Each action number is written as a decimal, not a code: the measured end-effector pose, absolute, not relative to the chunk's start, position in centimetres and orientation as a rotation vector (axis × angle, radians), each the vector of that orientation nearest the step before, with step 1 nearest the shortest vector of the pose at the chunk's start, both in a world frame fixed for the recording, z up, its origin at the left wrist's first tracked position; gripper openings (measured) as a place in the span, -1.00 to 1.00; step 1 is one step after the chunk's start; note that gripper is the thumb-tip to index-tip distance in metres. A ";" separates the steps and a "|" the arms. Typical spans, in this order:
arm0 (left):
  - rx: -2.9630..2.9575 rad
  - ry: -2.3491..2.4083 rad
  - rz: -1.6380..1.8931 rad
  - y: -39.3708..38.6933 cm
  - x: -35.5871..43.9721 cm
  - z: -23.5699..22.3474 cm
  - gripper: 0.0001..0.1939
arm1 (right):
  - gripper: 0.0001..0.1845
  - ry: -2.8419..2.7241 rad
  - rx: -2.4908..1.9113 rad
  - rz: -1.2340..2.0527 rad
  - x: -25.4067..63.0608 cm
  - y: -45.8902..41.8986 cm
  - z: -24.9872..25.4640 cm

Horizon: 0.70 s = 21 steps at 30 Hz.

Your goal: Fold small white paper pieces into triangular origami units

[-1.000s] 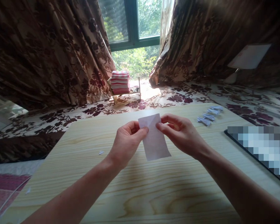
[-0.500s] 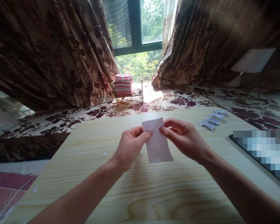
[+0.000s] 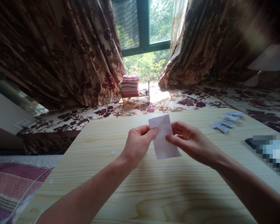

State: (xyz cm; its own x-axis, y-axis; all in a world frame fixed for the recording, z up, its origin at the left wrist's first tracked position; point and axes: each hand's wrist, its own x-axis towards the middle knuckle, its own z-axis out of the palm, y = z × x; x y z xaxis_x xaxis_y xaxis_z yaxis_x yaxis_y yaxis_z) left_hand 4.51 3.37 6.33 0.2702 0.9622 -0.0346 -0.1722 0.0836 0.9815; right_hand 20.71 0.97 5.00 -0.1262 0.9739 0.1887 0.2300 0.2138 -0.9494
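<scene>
A small rectangular sheet of pale paper (image 3: 166, 146) is held up above the wooden table (image 3: 102, 186). My left hand (image 3: 140, 141) pinches its upper left edge, thumb on the near face and fingers behind. On the other side, my right hand (image 3: 188, 138) grips the right edge about midway down, the thumb lying on the near face; its fingers are partly hidden behind the sheet. Faint crease lines show near the paper's top. To the right lie several small folded paper pieces (image 3: 226, 122), apart from both hands.
A tiny paper scrap (image 3: 113, 152) lies left of my hands. At the right edge rests a dark-edged tablet-like device (image 3: 270, 155), its face blurred out. Beyond the table are a small rack with folded striped cloths (image 3: 130, 85) and a lamp (image 3: 270, 59).
My right hand has slid down the sheet's right edge, from near the top corner to about midway. The left hand keeps its pinch. The whole view has shifted slightly.
</scene>
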 end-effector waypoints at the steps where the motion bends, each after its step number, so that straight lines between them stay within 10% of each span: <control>1: 1.154 0.904 1.050 3.4 4.5 6.3 -0.85 | -0.84 -1.549 -1.167 1.025 20.7 1.0 4.9; 21: 1.166 0.926 1.017 3.4 4.5 6.2 -0.82 | -0.78 -1.518 -1.174 0.895 20.5 1.2 4.7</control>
